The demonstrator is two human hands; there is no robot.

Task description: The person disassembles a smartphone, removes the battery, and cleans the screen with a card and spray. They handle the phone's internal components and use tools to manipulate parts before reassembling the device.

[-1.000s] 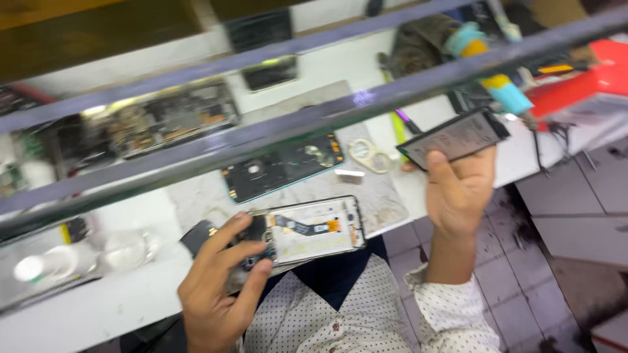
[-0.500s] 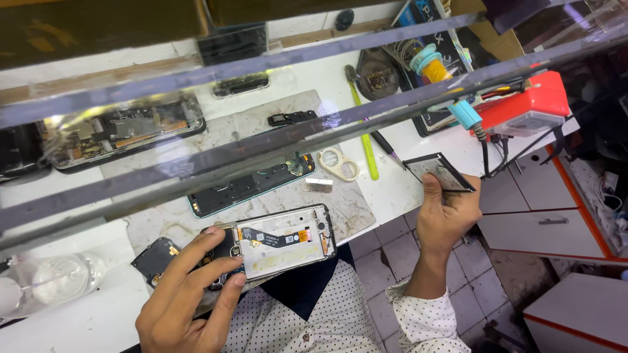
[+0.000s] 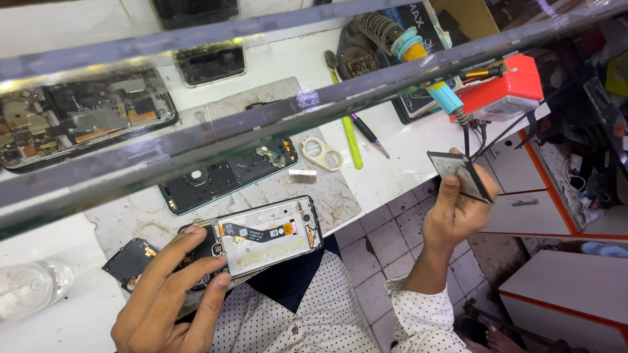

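Now my left hand (image 3: pixel 171 297) is clamped on the opened phone frame with silver plate and black flex strip (image 3: pixel 265 236); my right hand (image 3: pixel 454 212) pinches a thin dark rectangular panel (image 3: pixel 460 174) off the white bench (image 3: pixel 399 163).

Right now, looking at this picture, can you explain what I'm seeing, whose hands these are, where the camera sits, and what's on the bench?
This is one view from a camera worn on a person's head, looking down at their own two bare hands. The left hand grips an opened phone at the edge of a white workbench; its insides are showing. The right hand is raised off to the side over the tiled floor, pinching a thin dark flat panel. On the bench lie another opened phone frame, a green pen-like tool, a small metal ring piece and a red device. A blurred bar crosses the top.
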